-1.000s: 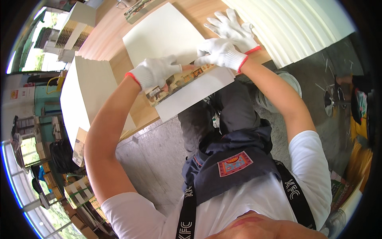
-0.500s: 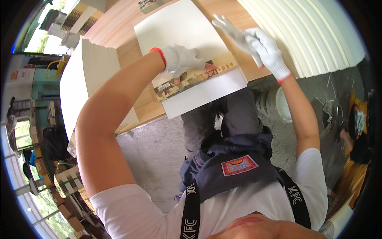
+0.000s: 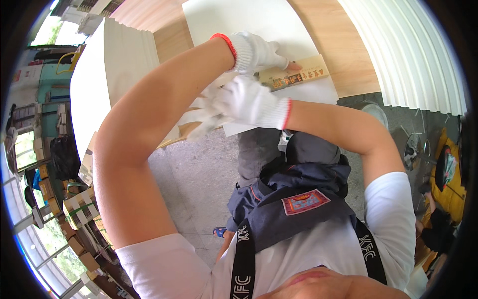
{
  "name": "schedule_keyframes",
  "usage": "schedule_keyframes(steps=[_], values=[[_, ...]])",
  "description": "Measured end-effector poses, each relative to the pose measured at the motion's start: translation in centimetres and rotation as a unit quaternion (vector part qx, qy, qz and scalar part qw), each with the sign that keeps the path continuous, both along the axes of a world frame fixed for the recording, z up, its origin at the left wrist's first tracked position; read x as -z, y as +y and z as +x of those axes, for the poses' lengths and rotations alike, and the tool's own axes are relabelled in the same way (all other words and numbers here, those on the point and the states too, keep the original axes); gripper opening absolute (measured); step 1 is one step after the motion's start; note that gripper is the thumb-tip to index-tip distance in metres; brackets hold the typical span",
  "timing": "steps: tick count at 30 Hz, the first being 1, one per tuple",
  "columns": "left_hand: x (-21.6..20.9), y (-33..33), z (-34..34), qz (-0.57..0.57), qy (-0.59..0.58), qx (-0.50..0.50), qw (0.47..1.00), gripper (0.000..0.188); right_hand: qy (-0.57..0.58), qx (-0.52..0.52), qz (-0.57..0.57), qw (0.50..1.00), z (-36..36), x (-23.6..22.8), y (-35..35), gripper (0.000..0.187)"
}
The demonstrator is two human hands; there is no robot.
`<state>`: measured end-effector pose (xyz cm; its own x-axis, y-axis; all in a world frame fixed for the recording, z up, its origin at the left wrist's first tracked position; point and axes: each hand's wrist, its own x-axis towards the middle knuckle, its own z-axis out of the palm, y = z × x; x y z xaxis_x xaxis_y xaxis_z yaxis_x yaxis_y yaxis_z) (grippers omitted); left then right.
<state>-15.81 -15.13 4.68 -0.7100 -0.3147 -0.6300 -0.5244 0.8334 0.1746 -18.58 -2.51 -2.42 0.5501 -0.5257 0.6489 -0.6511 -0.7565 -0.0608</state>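
My left hand [image 3: 256, 52], in a white glove with a red cuff, lies over a tan printed card strip [image 3: 311, 70]. Its fingers are outstretched, and a bare fingertip touches the strip. White board [image 3: 244, 20] extends beyond the strip, and a white edge [image 3: 318, 91] shows on the near side. My right hand [image 3: 244, 102], gloved the same way, is across to the left, just below my left wrist and over the strip's left part. Its fingers are spread and smeared by motion. That end of the strip is hidden by my hands; whether my right hand touches it I cannot tell.
Tall stacks of white board stand on the wooden table, at the left [image 3: 129, 65] and right [image 3: 398, 55]. A round pale container [image 3: 374, 113] is under the table's right side. Cartons [image 3: 82, 219] line the far left. Another person [image 3: 438, 224] is partly visible at the right.
My right hand has swung from the right of the board leftward to below my left wrist. My left hand stays over the strip. The whole view has shifted slightly.
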Motion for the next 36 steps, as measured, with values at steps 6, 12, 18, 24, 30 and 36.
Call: schedule_keyframes(steps=[6,12,18,24,30,36], values=[[-2.4,0.7,0.1,-0.015,0.017,0.149,0.989,0.088,0.112,0.063,0.038,0.991,2.1,-0.7,0.3,0.022],[-2.9,1.1,-0.5,-0.106,-0.053,0.224,0.967,0.067,0.007,-0.067,0.098,0.993,-12.3,-3.4,1.1,0.021],[-4.2,2.2,-1.6,-0.082,-0.011,0.212,0.974,0.063,0.05,-0.05,0.159,0.985,-2.1,-2.4,0.4,0.019],[-4.8,2.7,-1.2,-0.084,-0.027,0.197,0.976,0.078,0.003,-0.028,0.021,0.999,1.9,-1.9,-0.2,0.029],[-4.4,2.9,-1.7,-0.138,-0.141,0.198,0.96,0.08,-0.368,-0.007,0.618,0.694,-15.0,-2.8,2.8,0.028],[-5.4,3.4,-1.8,-0.104,-0.066,0.198,0.972,0.083,0.273,0.269,0.059,0.922,-26.4,-3.0,5.0,0.028]])
